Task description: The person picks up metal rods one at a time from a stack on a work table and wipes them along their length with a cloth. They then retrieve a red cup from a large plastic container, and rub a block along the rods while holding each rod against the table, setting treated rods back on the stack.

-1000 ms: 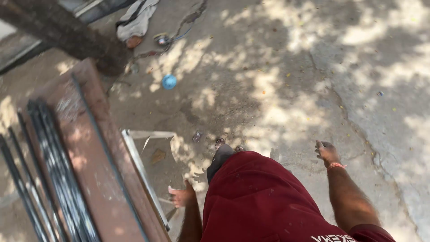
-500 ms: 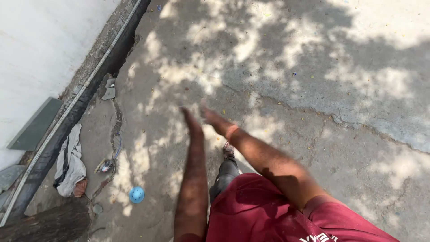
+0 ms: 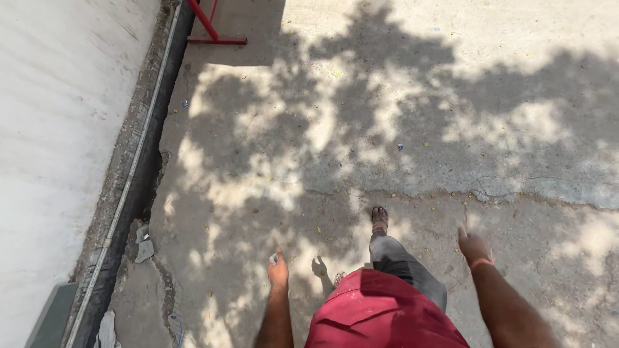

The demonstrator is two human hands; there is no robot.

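Note:
I look down at my own body over a concrete ground (image 3: 361, 129) dappled with tree shadow. My left hand (image 3: 278, 269) hangs at my side, fingers loosely together, holding nothing. My right hand (image 3: 472, 245) is out to the right with an orange band at the wrist, fingers slightly apart and empty. Below me are a red shirt (image 3: 383, 312) and one leg in dark trousers stepping forward, with a sandalled foot (image 3: 379, 218) on the ground.
A white wall (image 3: 58, 142) runs along the left, with a dark drain channel and a thin pipe (image 3: 132, 174) at its base. A red metal frame (image 3: 213, 29) stands at the top left. Scraps of cloth and debris (image 3: 143, 243) lie by the drain. A crack crosses the concrete at right.
The view has swung away from a bench and metal rods toward open concrete beside the wall. Both arms, raised forward half a second ago, have dropped to my sides.

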